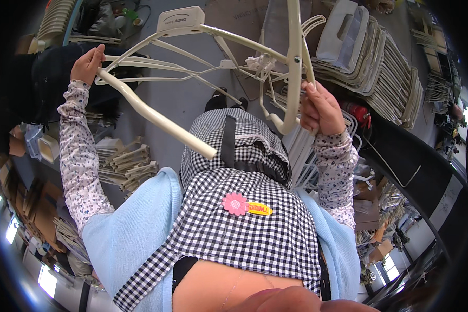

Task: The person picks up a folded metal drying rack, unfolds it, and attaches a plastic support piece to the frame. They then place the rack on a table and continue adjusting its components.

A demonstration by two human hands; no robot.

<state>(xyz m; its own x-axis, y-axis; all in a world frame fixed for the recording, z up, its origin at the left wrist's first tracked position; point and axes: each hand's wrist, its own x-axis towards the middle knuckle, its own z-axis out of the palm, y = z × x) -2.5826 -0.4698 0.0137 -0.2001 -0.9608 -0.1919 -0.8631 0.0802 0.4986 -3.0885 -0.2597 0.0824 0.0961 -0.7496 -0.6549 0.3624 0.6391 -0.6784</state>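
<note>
Above lap, both hands grip cream plastic frame ends.

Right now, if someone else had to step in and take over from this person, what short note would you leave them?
Left hand: raised, gripping the upper end of a cream tube of the folding rack.
Right hand: closed around the rack's upright bar, near its curved lower end.
The rack is held up in the air in front of the body, partly unfolded, its thin rods spread between the two hands.
Stacks of similar folded racks lie at the right; smaller cream parts lie in a pile at the lower left.
Done or left: the pictures do not show how far the work on this rack is; it rests on nothing, so keep both grips.
</note>
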